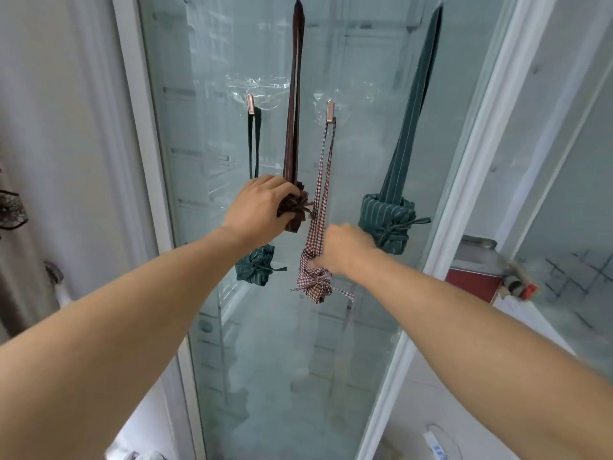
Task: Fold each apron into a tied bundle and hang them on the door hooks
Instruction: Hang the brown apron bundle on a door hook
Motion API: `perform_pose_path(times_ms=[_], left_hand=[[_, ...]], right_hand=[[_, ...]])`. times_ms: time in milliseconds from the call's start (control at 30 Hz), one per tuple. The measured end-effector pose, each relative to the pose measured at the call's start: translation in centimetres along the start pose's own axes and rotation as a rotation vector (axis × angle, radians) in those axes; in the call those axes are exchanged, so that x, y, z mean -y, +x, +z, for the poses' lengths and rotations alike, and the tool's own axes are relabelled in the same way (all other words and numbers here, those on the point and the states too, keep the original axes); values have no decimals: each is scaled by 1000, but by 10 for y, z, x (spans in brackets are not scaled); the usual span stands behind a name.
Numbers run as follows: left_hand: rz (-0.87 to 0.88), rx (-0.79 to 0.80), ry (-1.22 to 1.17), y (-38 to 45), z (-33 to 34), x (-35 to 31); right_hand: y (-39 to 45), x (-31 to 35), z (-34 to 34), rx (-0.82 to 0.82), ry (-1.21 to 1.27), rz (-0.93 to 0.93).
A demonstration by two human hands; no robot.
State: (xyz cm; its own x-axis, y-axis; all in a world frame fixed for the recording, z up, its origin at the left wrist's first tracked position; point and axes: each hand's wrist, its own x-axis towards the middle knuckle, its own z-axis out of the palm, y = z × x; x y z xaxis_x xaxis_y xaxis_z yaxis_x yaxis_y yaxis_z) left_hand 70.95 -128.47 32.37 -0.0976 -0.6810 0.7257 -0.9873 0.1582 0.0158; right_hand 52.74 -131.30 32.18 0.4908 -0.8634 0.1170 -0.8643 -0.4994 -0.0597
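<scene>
Four tied apron bundles hang by their neck loops on a frosted glass door (265,343) that fills the middle of the frame. A dark maroon striped bundle (293,212) hangs on a long loop from above the top edge of the frame; the left hand (257,209) grips it from the left, fingers curled round the cloth. Just below that hand, a small dark green striped bundle (255,267) hangs from the left metal hook (251,103). At centre, a red-and-white checked bundle (315,282) hangs from the right metal hook (329,111), its two straps running down into the right hand (345,249), which touches the top of the bundle; the fingers are curled, but whether they pinch the cloth cannot be told, as they are hidden behind the hand. At right of centre, a larger dark green striped bundle (388,220) hangs on a long loop, just beside the right hand. A white door frame (464,200) runs diagonally at right.
</scene>
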Motion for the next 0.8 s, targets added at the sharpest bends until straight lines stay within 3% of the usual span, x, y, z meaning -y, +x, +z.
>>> perform_pose_path(times_ms=[233,367,467,800], left_hand=[[-26,6,-21,-5,1,5],[-26,12,-9,-5,2,4],[-30,17,2,-4,3,1],[82,56,78,0,-20,-3]], right_hand=[[10,-2,81,-152,46,29],[16,-6,69,-41,-32,23],[16,-17,60,-63,-123,36],[-3,-11,26,39,-96,-7]])
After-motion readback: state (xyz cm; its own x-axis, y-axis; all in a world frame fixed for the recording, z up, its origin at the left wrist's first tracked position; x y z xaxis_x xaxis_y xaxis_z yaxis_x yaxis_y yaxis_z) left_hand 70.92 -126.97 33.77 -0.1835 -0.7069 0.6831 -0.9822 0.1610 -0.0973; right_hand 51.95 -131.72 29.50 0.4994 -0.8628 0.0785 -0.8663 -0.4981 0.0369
